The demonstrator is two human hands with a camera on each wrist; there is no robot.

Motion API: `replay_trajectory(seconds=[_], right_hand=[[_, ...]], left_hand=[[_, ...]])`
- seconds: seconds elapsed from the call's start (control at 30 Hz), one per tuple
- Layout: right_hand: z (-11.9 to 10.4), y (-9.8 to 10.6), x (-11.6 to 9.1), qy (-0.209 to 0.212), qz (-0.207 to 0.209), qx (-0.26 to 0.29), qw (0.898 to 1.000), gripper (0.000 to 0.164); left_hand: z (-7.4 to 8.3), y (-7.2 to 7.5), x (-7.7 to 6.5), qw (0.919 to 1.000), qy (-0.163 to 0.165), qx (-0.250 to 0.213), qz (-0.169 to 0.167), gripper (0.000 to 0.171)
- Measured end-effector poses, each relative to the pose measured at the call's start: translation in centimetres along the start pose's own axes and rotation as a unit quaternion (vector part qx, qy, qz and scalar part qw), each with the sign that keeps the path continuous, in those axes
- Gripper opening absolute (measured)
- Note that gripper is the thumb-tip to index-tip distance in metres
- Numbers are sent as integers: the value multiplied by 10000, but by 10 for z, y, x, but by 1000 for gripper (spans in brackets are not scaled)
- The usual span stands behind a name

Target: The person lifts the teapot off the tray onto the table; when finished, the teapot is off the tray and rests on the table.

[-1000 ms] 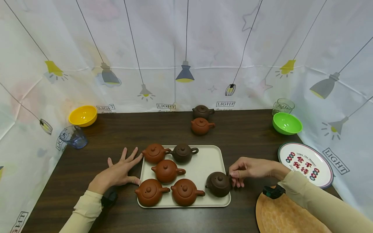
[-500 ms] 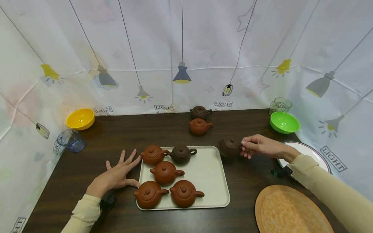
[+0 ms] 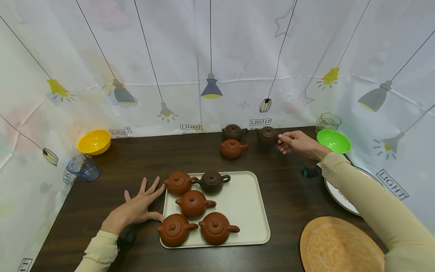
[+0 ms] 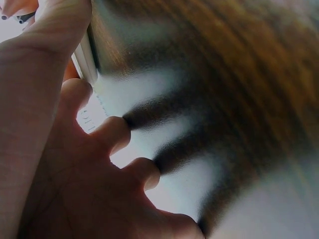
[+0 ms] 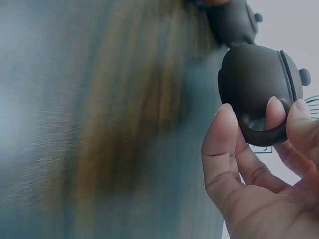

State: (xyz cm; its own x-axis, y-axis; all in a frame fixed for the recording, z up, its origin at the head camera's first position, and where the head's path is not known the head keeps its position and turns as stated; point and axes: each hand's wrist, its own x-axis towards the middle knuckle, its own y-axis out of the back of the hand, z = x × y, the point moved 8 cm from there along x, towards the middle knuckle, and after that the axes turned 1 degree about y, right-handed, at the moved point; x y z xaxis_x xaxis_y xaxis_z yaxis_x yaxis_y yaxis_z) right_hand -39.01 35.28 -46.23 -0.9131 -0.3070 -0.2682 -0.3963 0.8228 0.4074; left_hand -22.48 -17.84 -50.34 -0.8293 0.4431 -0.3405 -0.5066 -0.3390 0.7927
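Note:
My right hand (image 3: pixel 299 143) pinches the handle of a dark brown teapot (image 3: pixel 267 136) at the back of the table; the right wrist view shows a finger through the handle loop of this teapot (image 5: pixel 256 82). To its left stand another dark teapot (image 3: pixel 233 132) and a reddish-brown teapot (image 3: pixel 232 149). The left hand (image 3: pixel 136 209) lies with spread fingers on the table, thumb and fingertips at the left rim of a cream tray (image 3: pixel 244 215). On that tray sit a dark teapot (image 3: pixel 212 182) and several reddish-brown ones, among them a teapot (image 3: pixel 193 204) in the middle.
A yellow bowl (image 3: pixel 94 142) and a bluish glass (image 3: pixel 85 168) stand at the left. On the right are a green bowl (image 3: pixel 334 141), a clear glass (image 3: pixel 328 122), a white plate (image 3: pixel 343 198) partly behind the sleeve, and a round tan board (image 3: pixel 340 245). A printed curtain (image 3: pixel 170 56) closes the back.
The right hand has lifted the dark teapot off the tray's right front corner and carried it to the back, beside the two teapots there. The left hand has stayed at the tray's rim.

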Motion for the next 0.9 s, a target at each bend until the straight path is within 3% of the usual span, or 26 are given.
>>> replay_trajectory(seconds=[0.2, 0.4, 0.5, 0.73, 0.9], right_hand=[[0, -4, 33, -189, -94, 5, 9998, 43], [4, -8, 51, -251, -75, 89, 9996, 46], [7, -7, 54, -319, 12, 207, 9993, 50], [15, -2, 53, -489, 472, 612, 9958, 62], [20, -6, 53, -556, 532, 938, 9926, 66]], left_hand=[[-4, -3, 0, 10000, 4, -97, -17, 113], [-12, -5, 2, 9994, -240, -207, 158, 112], [-11, -5, 3, 9993, -268, -206, 188, 113], [-1, 0, 1, 10000, -4, -6, 36, 113], [-2, -1, 2, 10000, 34, 56, 32, 112]])
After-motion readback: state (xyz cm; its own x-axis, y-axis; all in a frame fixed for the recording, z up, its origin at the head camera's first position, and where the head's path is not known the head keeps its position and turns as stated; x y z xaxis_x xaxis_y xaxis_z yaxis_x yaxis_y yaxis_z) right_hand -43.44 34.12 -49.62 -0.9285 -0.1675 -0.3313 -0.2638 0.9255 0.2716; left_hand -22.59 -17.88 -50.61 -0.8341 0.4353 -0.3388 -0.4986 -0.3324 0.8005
